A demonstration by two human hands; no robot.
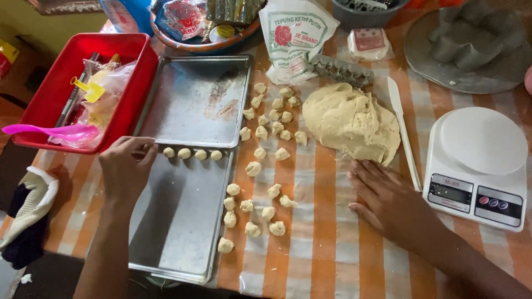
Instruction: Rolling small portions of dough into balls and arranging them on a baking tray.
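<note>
Left hand [126, 166] pinched at near tray [183, 221] far rim, beside dough ball row [192, 154] running left-right; right hand [388, 199] flat, released, on tabletop [321, 243].

We note open striped counter [327, 243] between the scattered dough pieces [260, 213] and the right hand [388, 202]; a hand could pass there freely. The near tray [177, 227] is bare below its row of four dough balls [192, 154], with the left hand [126, 166] at its upper left corner. The far tray [194, 102] is bare too. Approach from the left is blocked by the red bin [133, 94], from the right by the white scale [479, 166]. The dough mass [352, 122] and white scraper [403, 133] close the centre-right; bags and bowls line the far edge.
</note>
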